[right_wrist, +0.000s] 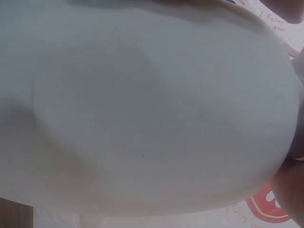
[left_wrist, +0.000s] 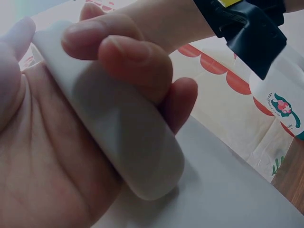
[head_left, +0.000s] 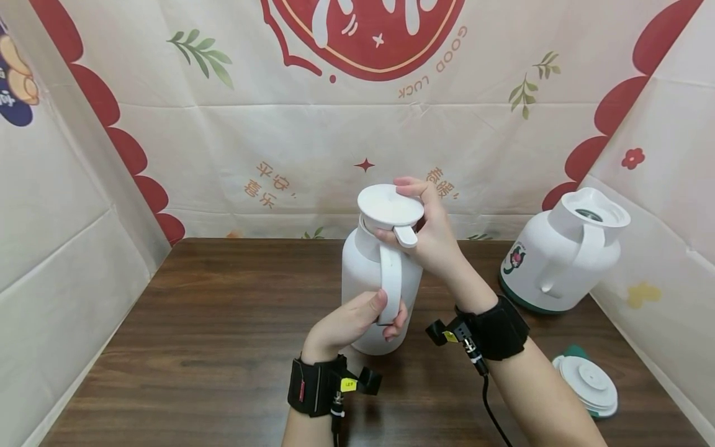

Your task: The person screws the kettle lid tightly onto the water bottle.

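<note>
Near the middle of the table is a white thermos jug, roughly upright, its handle facing me. My left hand grips the handle; in the left wrist view the fingers curl round the white handle. At the jug's top my right hand holds the round white lid by its right side. The lid sits over the neck, a small tab pointing toward me. Filling the right wrist view is the lid's pale surface, with parts of fingers at its edges.
At the right a second white jug with a green base stands without its lid, its mouth uncovered. In front of it, beside my right forearm, a white and green lid lies on the brown table. Printed cloth hangs behind and at the sides.
</note>
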`<state>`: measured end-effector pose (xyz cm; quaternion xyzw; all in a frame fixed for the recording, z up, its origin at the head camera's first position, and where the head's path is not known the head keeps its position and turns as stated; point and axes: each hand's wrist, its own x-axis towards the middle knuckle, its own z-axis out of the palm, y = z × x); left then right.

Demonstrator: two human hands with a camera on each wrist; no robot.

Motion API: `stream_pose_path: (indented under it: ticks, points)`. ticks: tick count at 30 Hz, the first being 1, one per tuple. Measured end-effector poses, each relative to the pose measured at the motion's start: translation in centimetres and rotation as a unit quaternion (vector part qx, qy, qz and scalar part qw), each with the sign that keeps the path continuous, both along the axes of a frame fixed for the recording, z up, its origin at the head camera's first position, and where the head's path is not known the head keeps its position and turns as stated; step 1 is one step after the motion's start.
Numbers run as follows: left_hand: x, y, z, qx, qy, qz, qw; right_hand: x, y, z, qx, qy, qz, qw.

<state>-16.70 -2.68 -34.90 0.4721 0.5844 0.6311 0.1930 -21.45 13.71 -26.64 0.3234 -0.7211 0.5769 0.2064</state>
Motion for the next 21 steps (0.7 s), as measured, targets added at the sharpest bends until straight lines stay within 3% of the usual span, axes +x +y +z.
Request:
stream_pose_path:
  ticks: [21]
  points:
    - [0.00, -0.04, -0.05, 0.005, -0.005, -0.004, 1.0000, -0.16, 0.22, -0.87, 0.018, 0.022, 0.021, 0.9994]
